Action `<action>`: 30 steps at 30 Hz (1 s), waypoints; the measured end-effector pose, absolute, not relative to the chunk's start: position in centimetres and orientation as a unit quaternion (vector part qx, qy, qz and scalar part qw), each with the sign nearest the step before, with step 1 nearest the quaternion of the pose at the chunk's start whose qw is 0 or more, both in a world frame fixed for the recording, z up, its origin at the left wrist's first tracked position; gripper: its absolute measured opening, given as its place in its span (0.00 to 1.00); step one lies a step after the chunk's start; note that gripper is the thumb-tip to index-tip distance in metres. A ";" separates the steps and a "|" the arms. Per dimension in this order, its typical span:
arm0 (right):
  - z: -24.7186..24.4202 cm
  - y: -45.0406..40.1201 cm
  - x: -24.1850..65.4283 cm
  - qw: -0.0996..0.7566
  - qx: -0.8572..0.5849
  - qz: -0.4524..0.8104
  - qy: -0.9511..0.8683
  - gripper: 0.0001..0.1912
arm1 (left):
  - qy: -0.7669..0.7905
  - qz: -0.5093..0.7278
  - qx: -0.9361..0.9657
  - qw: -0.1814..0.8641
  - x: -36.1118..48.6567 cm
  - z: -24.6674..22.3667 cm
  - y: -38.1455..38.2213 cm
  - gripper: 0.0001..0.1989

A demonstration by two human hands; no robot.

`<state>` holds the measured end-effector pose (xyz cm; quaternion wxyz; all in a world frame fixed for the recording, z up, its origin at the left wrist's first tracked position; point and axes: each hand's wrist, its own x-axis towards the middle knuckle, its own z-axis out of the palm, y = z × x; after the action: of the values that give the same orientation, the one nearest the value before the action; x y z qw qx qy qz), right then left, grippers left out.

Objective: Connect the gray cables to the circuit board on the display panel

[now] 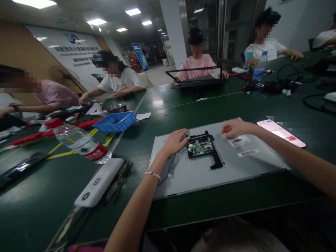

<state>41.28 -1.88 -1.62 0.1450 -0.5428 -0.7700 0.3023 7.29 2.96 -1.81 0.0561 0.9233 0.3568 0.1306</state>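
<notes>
A large grey metal panel [181,182] lies flat on the green table in front of me. On its middle sits a black plastic bracket [216,159] around a green circuit board [202,148]. My left hand [175,141] rests at the bracket's left side, fingers stretched out, with thin cables [173,166] below it. Over the panel's far right part is my right hand [235,127], its fingertips curled together; anything between them is too small to make out. A white label [238,140] and a barcode strip [248,153] lie just below that hand.
A lit phone [282,133] lies right of the panel. To the left are a water bottle [84,143], a white power bank [99,182], glasses [118,180] and a blue tray [115,121]. Across the table, a person [196,64] holds a black frame [194,83]; several others sit around.
</notes>
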 end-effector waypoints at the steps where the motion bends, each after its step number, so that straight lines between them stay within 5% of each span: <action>1: -1.5 -1.9 41.3 0.142 -0.542 0.299 -0.772 0.08 | 0.359 0.127 0.923 0.053 7.3 -1.8 2.8 0.25; 18: -1.9 -3.9 38.9 0.267 -0.543 0.336 -0.722 0.11 | 0.371 0.147 0.914 0.074 7.3 -1.6 1.8 0.24; 30: -4.2 -5.8 38.1 0.339 -0.556 0.235 -0.722 0.11 | 0.387 0.217 0.859 0.256 6.4 -1.5 2.8 0.18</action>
<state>38.07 -5.84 -4.23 0.3388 -0.5560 -0.7219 0.2346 6.42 2.75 -1.53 0.2558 0.8587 0.3874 0.2170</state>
